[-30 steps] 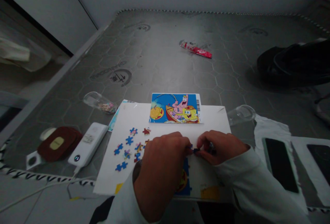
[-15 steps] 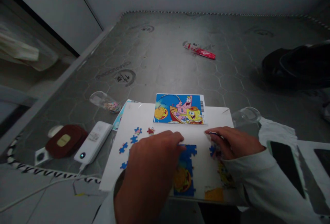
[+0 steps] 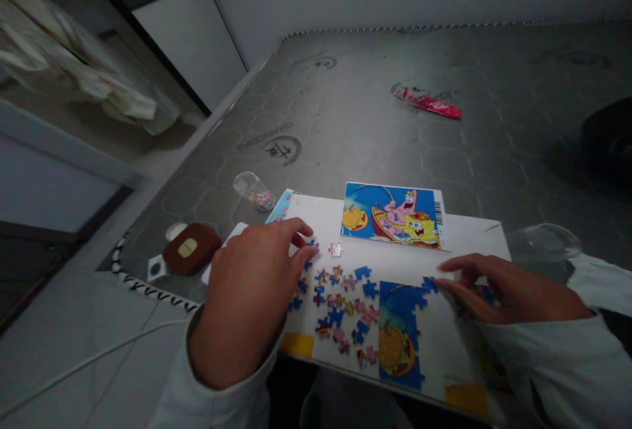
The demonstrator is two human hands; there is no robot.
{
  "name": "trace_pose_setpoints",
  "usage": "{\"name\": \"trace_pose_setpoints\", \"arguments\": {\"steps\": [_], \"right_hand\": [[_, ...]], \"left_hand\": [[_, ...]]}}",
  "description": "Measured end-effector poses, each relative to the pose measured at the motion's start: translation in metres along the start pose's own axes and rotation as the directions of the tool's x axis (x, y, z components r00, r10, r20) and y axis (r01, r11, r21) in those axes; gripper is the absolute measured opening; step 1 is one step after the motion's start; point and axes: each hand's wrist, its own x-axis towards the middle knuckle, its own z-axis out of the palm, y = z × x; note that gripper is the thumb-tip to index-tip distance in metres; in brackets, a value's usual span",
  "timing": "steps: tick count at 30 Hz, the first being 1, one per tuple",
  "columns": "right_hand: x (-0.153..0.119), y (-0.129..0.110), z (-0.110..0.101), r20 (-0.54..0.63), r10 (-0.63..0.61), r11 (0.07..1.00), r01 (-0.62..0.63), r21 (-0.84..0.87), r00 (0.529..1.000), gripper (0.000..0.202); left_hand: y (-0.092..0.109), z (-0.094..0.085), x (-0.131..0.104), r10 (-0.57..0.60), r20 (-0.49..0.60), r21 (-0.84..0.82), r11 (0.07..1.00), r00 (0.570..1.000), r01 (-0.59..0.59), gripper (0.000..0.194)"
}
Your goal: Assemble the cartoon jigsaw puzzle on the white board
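Note:
My left hand (image 3: 254, 284) hovers over the board's left side, thumb and index finger apart, beside a blue jigsaw piece (image 3: 312, 245). My right hand (image 3: 513, 287) is low on the right, its thumb and index finger slightly parted by a small blue piece (image 3: 429, 284) at the upper right of the joined puzzle section (image 3: 397, 343). That section shows a burger on blue. Several loose jigsaw pieces (image 3: 345, 310) lie between my left hand and the section. More pieces lie partly hidden beneath my right hand. Behind them rests the reference picture card (image 3: 392, 216).
The white board (image 3: 316, 208) carries the puzzle. A clear cup with pieces (image 3: 254, 192) lies left, and another clear cup (image 3: 548, 243) lies right. A brown case (image 3: 192, 249) sits at far left, a red wrapper (image 3: 429, 102) farther back, and white tissue (image 3: 597, 281) at right.
My left hand has moved left off the joined section, uncovering loose pieces. The piece in my right fingers is now down beside the section, and those fingers have parted. The view has shifted left.

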Motion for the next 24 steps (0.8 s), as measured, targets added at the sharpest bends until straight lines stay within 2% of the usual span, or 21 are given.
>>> {"name": "trace_pose_setpoints", "arguments": {"steps": [5, 9, 13, 18, 21, 24], "right_hand": [[-0.001, 0.006, 0.003, 0.012, 0.007, 1.0, -0.008, 0.018, 1.0, 0.087], [-0.001, 0.003, 0.005, -0.016, 0.087, 0.996, -0.087, 0.005, 0.996, 0.087], [0.0, -0.008, 0.001, 0.007, 0.146, 0.989, -0.146, -0.019, 0.989, 0.079], [-0.001, -0.02, -0.006, -0.002, 0.169, 0.985, -0.169, -0.035, 0.986, 0.05], [-0.001, -0.021, -0.008, 0.007, 0.156, 0.987, -0.156, -0.027, 0.988, 0.049], [0.0, -0.02, -0.01, 0.027, 0.135, 0.991, -0.134, -0.021, 0.99, 0.055]], "left_hand": [[-0.016, 0.001, -0.001, 0.003, 0.035, -0.03, 1.0, 0.999, -0.001, 0.019], [-0.021, 0.003, -0.001, 0.0, 0.081, -0.026, 1.0, 0.997, 0.002, 0.018], [-0.02, 0.004, -0.001, 0.012, 0.122, -0.022, 1.0, 0.992, -0.009, 0.018], [-0.015, 0.005, -0.001, 0.129, 0.114, -0.022, 0.992, 0.985, -0.127, 0.018], [-0.011, 0.006, -0.002, 0.186, 0.133, -0.016, 0.982, 0.973, -0.186, 0.017], [-0.01, 0.006, -0.003, 0.173, 0.177, 0.013, 0.984, 0.969, -0.178, 0.017]]}}
